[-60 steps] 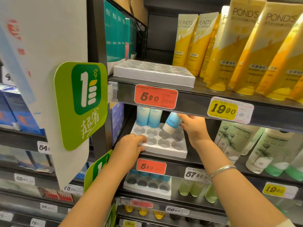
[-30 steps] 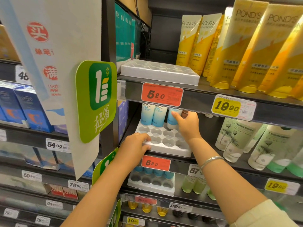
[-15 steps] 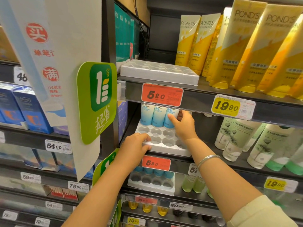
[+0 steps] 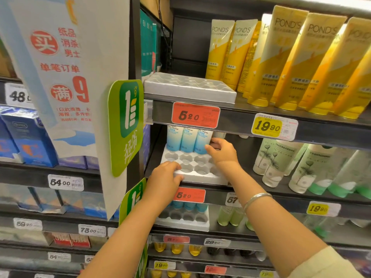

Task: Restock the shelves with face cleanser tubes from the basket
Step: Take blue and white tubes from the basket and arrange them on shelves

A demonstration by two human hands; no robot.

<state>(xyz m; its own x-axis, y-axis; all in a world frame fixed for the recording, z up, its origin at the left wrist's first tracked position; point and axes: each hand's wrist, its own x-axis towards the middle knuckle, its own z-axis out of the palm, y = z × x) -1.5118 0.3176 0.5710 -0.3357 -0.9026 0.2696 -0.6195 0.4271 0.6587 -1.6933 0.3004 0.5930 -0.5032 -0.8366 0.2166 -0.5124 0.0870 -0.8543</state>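
While you steady things:
L hand point(image 4: 167, 178): your fingers curl over white tray point(image 4: 200, 176) front-left rim.
R hand point(image 4: 221, 152): pinches third blue tube point(image 4: 201, 142), tray's back row.

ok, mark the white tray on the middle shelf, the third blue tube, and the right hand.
white tray point(image 4: 197, 178): head view, on its front wall.
third blue tube point(image 4: 200, 140): head view, mid-body below the label.
right hand point(image 4: 222, 151): head view, back of the hand.
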